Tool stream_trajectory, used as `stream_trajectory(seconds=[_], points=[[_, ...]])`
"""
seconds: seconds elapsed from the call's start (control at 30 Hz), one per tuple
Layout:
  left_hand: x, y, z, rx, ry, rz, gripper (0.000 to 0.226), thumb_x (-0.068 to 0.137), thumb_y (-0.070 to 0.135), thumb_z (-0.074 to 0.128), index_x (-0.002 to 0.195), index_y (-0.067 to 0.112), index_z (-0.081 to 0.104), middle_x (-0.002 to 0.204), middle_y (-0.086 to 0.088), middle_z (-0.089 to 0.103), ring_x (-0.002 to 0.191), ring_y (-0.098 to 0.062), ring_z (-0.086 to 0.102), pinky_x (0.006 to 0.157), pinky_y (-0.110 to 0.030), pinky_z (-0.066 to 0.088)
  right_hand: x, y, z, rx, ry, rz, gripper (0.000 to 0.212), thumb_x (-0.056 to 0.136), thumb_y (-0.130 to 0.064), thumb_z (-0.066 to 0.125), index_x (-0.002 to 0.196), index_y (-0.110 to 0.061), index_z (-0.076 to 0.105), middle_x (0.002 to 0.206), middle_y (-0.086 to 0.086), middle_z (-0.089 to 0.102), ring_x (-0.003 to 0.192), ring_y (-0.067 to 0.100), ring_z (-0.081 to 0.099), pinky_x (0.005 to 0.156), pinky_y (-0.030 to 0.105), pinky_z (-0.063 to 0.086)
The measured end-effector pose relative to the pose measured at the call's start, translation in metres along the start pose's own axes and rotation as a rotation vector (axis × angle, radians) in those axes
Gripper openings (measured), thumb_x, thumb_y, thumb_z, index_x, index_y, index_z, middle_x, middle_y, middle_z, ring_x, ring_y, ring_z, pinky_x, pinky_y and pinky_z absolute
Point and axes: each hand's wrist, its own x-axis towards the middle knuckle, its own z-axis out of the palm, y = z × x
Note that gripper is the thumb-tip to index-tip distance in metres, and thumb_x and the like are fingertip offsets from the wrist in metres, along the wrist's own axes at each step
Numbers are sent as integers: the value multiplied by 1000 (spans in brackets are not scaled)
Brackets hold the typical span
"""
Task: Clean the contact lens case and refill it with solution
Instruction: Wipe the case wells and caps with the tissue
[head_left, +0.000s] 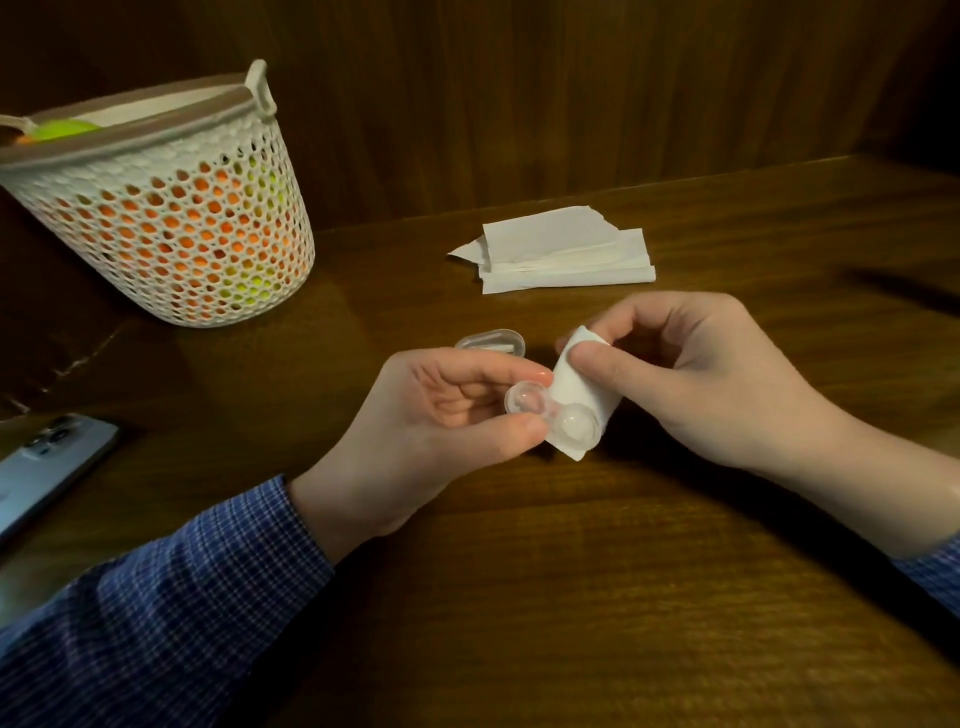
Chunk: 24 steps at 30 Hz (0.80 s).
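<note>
Closest to me, my left hand (447, 410) pinches one well of the clear contact lens case (550, 418) between thumb and fingertips, above the surface and not resting on it. My right hand (691, 379) grips a folded tissue (582, 395), which sits just behind the case's other well. I think my hold on the case is thin: if I press hard with the tissue, the slick plastic could twist out and drop, or the tissue could leave lint in a well. Just beyond my left fingers lies what looks like the case's clear lid (491, 340). Further back on the dark wooden surface (571, 597) sit spare tissues (566, 252), a white mesh basket (171, 218) to the left, and a phone (47, 467) at the left edge. I see no solution bottle. Wood panelling closes off the back.
</note>
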Motion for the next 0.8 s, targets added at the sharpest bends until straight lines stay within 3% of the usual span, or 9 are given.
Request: stream_trajectory(seconds=[0.1, 0.27, 0.33, 0.43, 0.57, 0.8], points=[[1, 0, -3, 30, 47, -19, 32, 77, 13, 75, 109, 11, 75, 106, -10, 78, 106, -24, 73, 90, -32, 57, -1, 1, -1, -43, 48, -2, 8, 86, -31, 72, 92, -28, 69, 91, -11, 70, 92, 4, 66, 67, 14, 54], [3, -4, -8, 94, 143, -64, 31, 79, 9, 75, 108, 15, 75, 101, -7, 78, 102, -25, 74, 90, -33, 58, 0, 2, -10, -82, 69, 12, 50, 79, -16, 84, 115, -37, 55, 103, -14, 67, 97, -2, 68, 74, 12, 57], [4, -4, -7, 102, 164, -84, 28, 81, 9, 76, 108, 17, 75, 101, -7, 79, 100, -25, 75, 90, -33, 59, -2, 1, -8, -123, 72, -80, 36, 80, -14, 83, 104, -33, 64, 93, -15, 70, 94, -5, 65, 71, 6, 50], [5, -4, -7, 72, 166, -134, 34, 78, 15, 76, 111, 9, 73, 103, -11, 78, 100, -27, 75, 88, -35, 61, -7, -3, -3, -134, -31, -204, 16, 85, -16, 73, 90, -31, 74, 88, -15, 72, 88, 2, 67, 71, 9, 49], [8, -4, -6, 13, 191, -206, 26, 86, -3, 67, 111, 3, 73, 107, -15, 77, 101, -27, 76, 81, -32, 62, -9, -2, -1, -152, -132, -319, 20, 83, -16, 70, 99, -23, 79, 98, -12, 72, 94, 11, 69, 77, 19, 55], [12, 0, -5, -161, 168, -316, 47, 72, 11, 69, 118, -1, 69, 112, -18, 76, 104, -32, 75, 79, -34, 63, -7, 1, 0, -41, -79, -271, 16, 89, -16, 73, 101, -25, 79, 97, -14, 73, 98, 12, 70, 81, 18, 53]])
